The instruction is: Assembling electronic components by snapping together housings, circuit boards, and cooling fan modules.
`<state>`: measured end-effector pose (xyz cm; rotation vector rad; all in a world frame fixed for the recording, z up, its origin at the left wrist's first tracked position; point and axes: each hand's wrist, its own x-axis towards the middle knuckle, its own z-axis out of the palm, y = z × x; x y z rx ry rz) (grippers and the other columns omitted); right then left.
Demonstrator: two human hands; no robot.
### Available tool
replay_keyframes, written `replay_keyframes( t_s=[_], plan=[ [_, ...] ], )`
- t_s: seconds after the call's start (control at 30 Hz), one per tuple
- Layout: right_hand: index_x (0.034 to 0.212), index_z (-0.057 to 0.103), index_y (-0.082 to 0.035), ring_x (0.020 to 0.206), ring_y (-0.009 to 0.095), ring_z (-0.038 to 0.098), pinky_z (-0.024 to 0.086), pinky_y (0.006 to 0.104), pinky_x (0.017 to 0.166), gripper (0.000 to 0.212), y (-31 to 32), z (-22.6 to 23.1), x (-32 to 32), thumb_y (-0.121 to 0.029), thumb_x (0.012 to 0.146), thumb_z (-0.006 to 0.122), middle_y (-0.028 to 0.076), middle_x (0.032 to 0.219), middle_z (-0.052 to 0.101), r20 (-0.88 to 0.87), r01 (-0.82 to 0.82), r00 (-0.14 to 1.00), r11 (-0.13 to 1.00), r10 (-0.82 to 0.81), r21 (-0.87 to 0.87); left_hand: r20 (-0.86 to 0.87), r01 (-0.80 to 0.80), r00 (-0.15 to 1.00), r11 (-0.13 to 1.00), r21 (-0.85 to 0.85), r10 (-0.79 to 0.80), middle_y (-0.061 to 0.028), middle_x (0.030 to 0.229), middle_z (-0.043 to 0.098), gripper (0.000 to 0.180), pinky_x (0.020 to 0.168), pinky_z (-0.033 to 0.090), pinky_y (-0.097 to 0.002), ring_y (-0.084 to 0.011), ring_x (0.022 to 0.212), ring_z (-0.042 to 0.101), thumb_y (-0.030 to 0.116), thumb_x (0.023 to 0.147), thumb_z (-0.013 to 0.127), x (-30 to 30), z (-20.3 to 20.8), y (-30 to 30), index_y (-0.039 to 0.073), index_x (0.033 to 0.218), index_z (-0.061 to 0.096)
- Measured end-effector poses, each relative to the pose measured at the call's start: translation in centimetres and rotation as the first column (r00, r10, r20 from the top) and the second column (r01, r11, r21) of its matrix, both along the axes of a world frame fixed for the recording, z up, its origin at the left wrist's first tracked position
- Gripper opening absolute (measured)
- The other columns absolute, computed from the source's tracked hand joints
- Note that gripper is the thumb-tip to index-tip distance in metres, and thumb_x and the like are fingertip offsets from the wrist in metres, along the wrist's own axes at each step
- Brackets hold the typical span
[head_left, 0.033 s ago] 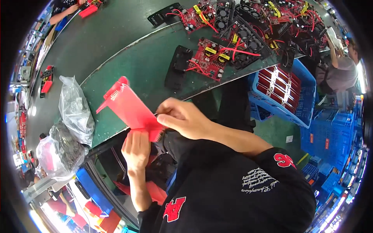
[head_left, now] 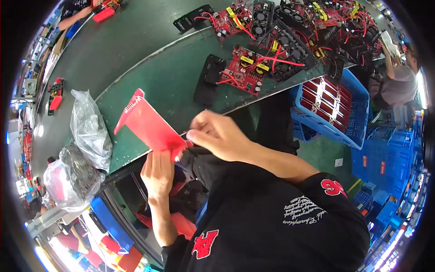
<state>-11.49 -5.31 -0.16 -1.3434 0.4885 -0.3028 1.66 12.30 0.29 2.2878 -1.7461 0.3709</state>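
Note:
A red U-shaped casing with slotted ends (head_left: 152, 126) is tilted up at the near edge of the bench. The fingers of my left hand (head_left: 157, 176) are wrapped over its lower end. Just right of the casing's edge is my right hand (head_left: 219, 136), fingers curled in and thumb against them, slightly blurred; whatever it may hold is hidden. Beyond my hands, a red circuit board (head_left: 244, 68) with yellow-labelled parts and red wires lies on the green bench (head_left: 167, 86), joined to a black end panel (head_left: 209, 79).
Several boards with black fan panels (head_left: 297, 47) crowd the far right of the bench. Clear plastic bags (head_left: 90, 131) sit at the left. A blue crate (head_left: 358, 131) of red panels stands right. Other people work at far left and far right.
My right hand has moved slightly up and right, off the casing's edge. The casing has turned a little in my left hand, which keeps its grip.

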Motion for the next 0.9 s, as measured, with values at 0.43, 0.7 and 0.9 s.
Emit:
replay_keyframes(
  t_s=[0.43, 0.7, 0.9],
  plan=[
    [0.117, 0.057, 0.006, 0.101, 0.031, 0.061, 0.046, 0.0353, 0.09, 0.062, -21.8, 9.1, -7.3, -0.038, 0.078, 0.075, 0.022, 0.108, 0.063, -0.462, -0.207, 0.795, 0.54, -0.392, -0.816, -0.109, -0.084, 0.989, 0.981, 0.172, 0.104, -0.0156, 0.088, 0.058, 0.022, 0.073, 0.047, -0.0453, -0.0361, 0.089, 0.059, 0.016, 0.083, 0.066, 5.3, -0.7, -4.6, 0.002, 0.098, 0.056],
    [0.133, 0.046, -0.002, 0.118, 0.034, 0.054, 0.044, 0.0389, 0.097, 0.067, -19.2, 5.6, -7.0, -0.029, 0.078, 0.075, 0.021, 0.131, 0.052, 0.043, 0.118, 0.877, 0.129, -0.479, -0.985, -0.523, -0.319, 0.779, 0.937, 0.146, 0.346, -0.0202, 0.105, 0.065, 0.06, 0.087, 0.048, -0.0387, -0.032, 0.102, 0.062, 0.043, 0.081, 0.07, 2.4, -3.4, -18.7, -0.007, 0.113, 0.059],
    [0.1, 0.063, 0.002, 0.073, 0.035, 0.066, 0.05, 0.0383, 0.065, 0.037, -20.2, 4.3, -8.0, -0.027, 0.079, 0.074, 0.019, 0.076, 0.067, -0.168, 0.111, 0.797, 0.414, -0.581, -0.903, -0.688, -0.228, 0.635, 0.937, 0.266, 0.35, -0.0173, 0.093, 0.067, 0.058, 0.076, 0.05, -0.034, -0.0242, 0.086, 0.066, 0.031, 0.071, 0.077, 3.4, -3.7, -20.7, -0.009, 0.109, 0.06]
  ],
)
